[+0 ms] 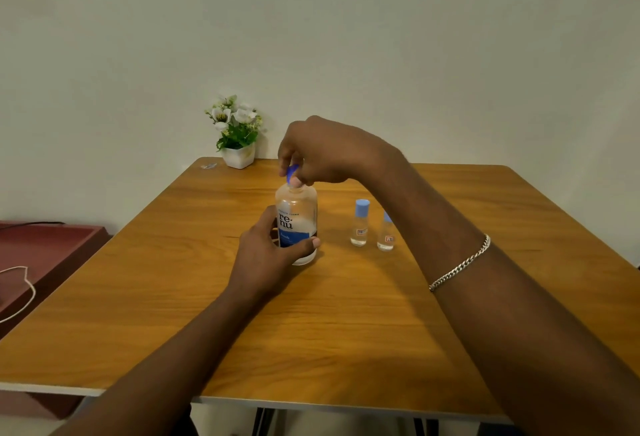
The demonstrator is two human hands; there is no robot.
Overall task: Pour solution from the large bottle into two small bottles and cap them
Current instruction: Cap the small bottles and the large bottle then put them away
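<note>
Large bottle held upright at desk centre, cap gripped above its neck.

The left hand (pixel 268 252) has its fingers clenched round the lower body of the large bottle (pixel 296 219), which stands on the desk (pixel 346 314). The right hand (pixel 322 150), at 12 o'clock over the bottle, pinches the blue cap (pixel 292 172); the cap sits tilted at the neck, seating not determinable. Two small bottles (pixel 360 224) (pixel 386 233), blue-capped and upright, stand just apart at 3 o'clock of the large bottle. A flower pot (pixel 239 155) occupies the far edge at 11 o'clock. A chain bracelet (pixel 460 262) circles the right forearm.
</note>
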